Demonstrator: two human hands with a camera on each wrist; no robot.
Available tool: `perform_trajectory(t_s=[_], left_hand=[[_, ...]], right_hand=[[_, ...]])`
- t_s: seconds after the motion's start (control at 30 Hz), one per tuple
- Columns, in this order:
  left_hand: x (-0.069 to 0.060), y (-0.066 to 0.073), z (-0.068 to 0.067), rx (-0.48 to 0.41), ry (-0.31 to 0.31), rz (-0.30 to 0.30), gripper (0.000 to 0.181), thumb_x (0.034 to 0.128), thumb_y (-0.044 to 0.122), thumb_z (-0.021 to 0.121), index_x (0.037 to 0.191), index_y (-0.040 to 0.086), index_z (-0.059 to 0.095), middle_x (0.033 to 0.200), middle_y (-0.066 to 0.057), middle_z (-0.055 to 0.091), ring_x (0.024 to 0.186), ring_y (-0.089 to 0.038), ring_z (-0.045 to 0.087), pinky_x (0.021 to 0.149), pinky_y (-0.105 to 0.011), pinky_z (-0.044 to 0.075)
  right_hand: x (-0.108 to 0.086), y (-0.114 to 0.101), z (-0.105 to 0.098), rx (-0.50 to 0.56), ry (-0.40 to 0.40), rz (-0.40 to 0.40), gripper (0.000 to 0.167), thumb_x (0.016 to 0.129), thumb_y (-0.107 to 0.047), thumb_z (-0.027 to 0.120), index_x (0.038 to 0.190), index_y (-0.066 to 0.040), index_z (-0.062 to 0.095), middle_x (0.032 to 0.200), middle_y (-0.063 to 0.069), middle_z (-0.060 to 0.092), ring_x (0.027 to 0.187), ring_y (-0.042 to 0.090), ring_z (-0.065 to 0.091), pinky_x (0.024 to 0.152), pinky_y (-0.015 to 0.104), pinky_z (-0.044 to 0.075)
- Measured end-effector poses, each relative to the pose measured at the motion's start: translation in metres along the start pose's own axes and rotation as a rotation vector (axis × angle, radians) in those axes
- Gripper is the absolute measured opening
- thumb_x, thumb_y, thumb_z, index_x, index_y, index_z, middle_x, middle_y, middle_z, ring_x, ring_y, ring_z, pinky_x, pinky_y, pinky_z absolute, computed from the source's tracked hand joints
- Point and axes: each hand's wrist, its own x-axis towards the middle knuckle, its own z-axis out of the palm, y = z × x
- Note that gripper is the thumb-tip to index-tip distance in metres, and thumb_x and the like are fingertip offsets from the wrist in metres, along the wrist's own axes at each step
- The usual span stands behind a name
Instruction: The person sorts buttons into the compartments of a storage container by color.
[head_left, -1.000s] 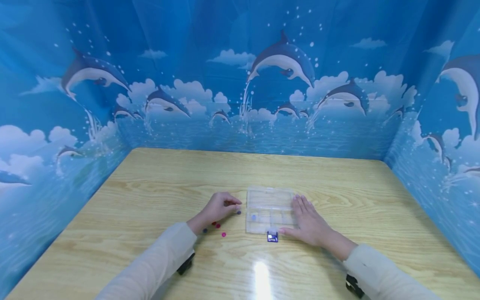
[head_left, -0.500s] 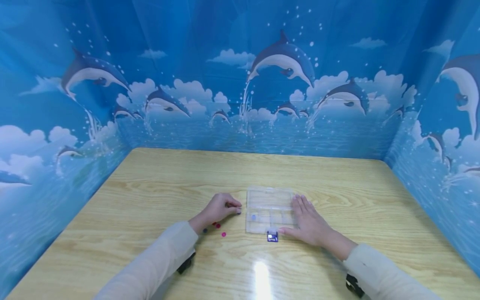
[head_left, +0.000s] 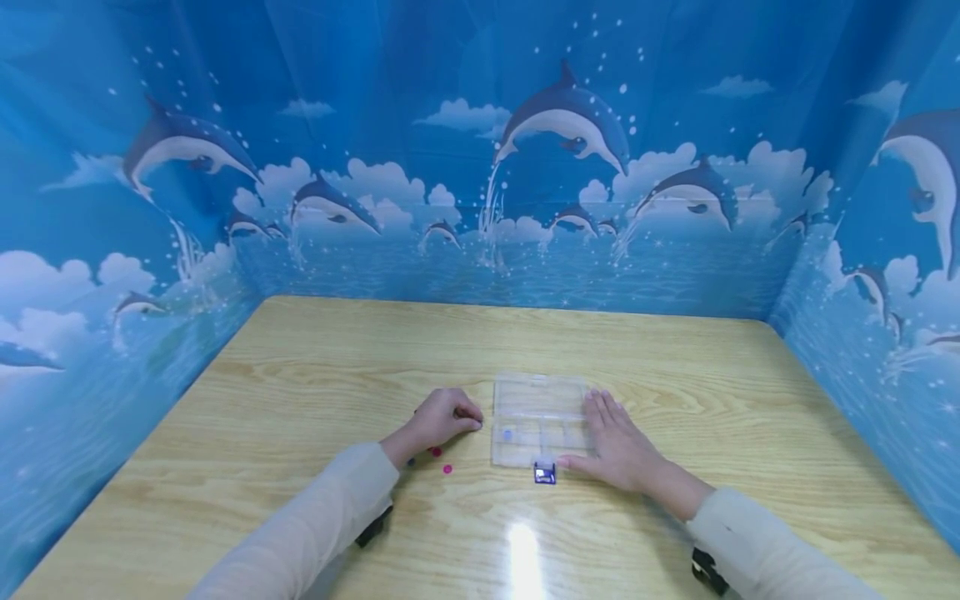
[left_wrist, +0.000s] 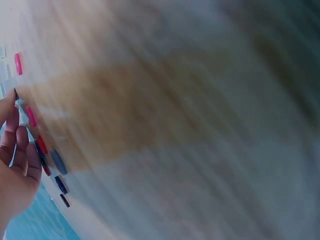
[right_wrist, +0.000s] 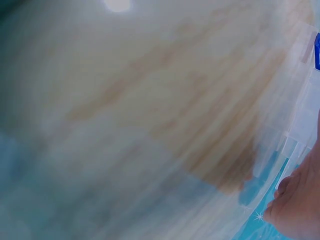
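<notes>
Thumb and forefinger of my left hand (head_left: 447, 417) pinch a small dark disc (left_wrist: 16, 94), just left of a clear plastic compartment box (head_left: 517, 457). In the head view the fingers hide that disc. The box's lid lies folded back toward the far side, and a pale blue piece (head_left: 507, 435) sits in a left compartment. A dark blue clasp (head_left: 545, 474) sticks out at the front edge. My right hand (head_left: 622, 450) rests along the box's right side with straight fingers, its thumb near the clasp.
Loose discs lie beneath and beside my left wrist: a pink disc (head_left: 447, 469), a red disc (head_left: 437, 452) and several dark ones, such as a blue-grey disc (left_wrist: 58, 161). A dolphin-print curtain (head_left: 480, 250) borders the wooden table (head_left: 360, 333).
My left fingers have closed down over the dark disc beside the box, which no longer shows in the head view. The right hand and the box have stayed put.
</notes>
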Motion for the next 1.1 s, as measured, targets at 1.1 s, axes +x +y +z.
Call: perform_trajectory(t_s=[1.1], left_hand=[[-0.0004, 0.0011, 0.0015, 0.015, 0.013, -0.077, 0.007, 0.0773, 0.015, 0.073, 0.077, 0.011, 0.068, 0.077, 0.001, 0.065, 0.074, -0.008, 0.055, 0.073, -0.023, 0.047]], right_hand=[[-0.0009, -0.0014, -0.0017, 0.002, 0.002, -0.007, 0.1, 0.083, -0.061, 0.053, 0.139, 0.015, 0.02, 0.147, 0.034, 0.018, 0.138, 0.047, 0.014, 0.112, 0.054, 0.018]])
